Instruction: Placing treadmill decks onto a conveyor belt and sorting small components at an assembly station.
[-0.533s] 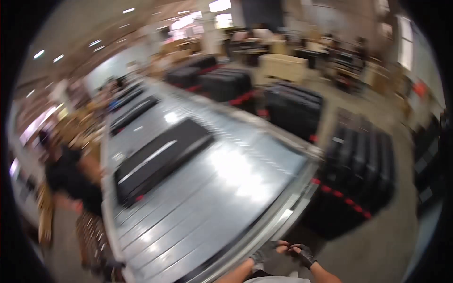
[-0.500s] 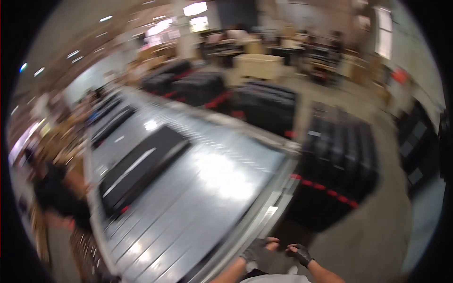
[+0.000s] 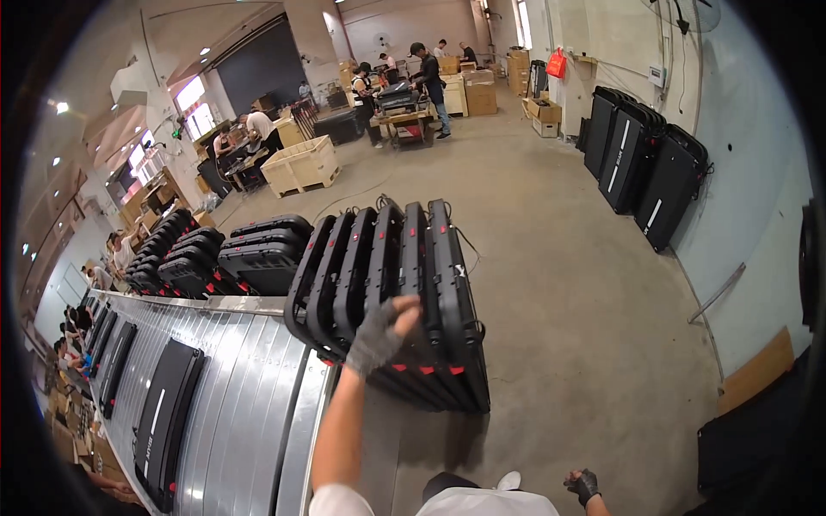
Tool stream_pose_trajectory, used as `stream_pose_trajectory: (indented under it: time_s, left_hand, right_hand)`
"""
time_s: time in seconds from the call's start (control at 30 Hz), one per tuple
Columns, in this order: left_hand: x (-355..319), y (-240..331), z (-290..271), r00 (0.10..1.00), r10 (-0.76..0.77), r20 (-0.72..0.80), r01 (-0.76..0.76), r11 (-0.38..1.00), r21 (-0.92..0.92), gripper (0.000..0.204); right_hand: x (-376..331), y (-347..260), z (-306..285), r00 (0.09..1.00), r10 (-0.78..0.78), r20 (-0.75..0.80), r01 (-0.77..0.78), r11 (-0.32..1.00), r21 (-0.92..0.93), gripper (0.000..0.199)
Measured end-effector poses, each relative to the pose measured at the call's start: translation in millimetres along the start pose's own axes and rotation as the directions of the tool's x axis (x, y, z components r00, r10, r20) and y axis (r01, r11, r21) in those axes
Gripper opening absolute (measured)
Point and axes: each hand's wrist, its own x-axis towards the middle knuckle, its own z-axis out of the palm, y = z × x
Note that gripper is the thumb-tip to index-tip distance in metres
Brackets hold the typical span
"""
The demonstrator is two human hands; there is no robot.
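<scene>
My left hand, in a grey fingerless glove, stretches forward over a row of black walking-pad treadmills standing on edge on the floor. Its fingers are partly extended with nothing seen in them; whether they touch a treadmill I cannot tell. Low at the right, my right hand, gloved alike, hangs away from everything with its fingers curled and nothing visible in them. To the left runs a metal slat conveyor, on which a black treadmill lies flat.
More upright treadmills stand along the conveyor's far side. Others lean on the right wall. A brown board is at the lower right. Beyond the concrete floor are a wooden crate and people at a workbench.
The view has swung to the right and become sharp. My hands, close together before, are now apart: the left has risen over the treadmill row, the right is lower right.
</scene>
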Motion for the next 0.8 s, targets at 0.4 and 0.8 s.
stream_pose_trajectory:
  time_s: [0.4,0.8]
  left_hand:
    - [347.7,-106.6,69.0,0.985,-0.152,-0.081,0.154,0.562,0.813,0.064]
    - [432.7,-148.5,107.2,0.829,-0.515,-0.219,0.411,0.295,0.863,0.035]
  right_hand:
    - [-25.1,-15.7,-77.1,0.861,0.177,-0.477,-0.063,0.968,0.244,0.016]
    - [60.8,-119.2,-154.4,0.897,0.205,-0.392,-0.251,0.966,-0.069,0.016]
